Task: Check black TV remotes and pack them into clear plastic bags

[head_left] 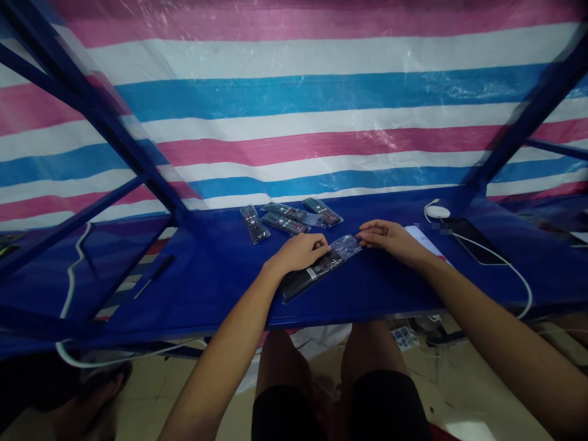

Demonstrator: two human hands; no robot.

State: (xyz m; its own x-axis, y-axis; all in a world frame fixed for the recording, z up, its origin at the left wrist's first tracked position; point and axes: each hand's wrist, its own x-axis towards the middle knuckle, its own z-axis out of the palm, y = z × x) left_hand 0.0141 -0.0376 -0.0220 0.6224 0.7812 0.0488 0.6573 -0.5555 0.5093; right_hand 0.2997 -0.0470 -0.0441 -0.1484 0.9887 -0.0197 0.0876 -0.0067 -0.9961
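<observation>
A black remote control lies slanted on the blue table, partly inside a clear plastic bag. My left hand rests closed on the remote's middle, fingers curled over it. My right hand pinches the far end of the bag with fingertips pressed together. Several bagged remotes lie in a loose group just beyond my hands, near the back edge.
A black phone with a white cable and a white charger puck sits at the right, beside a white paper. A dark screwdriver lies at the left. Blue frame bars and a striped tarp stand behind.
</observation>
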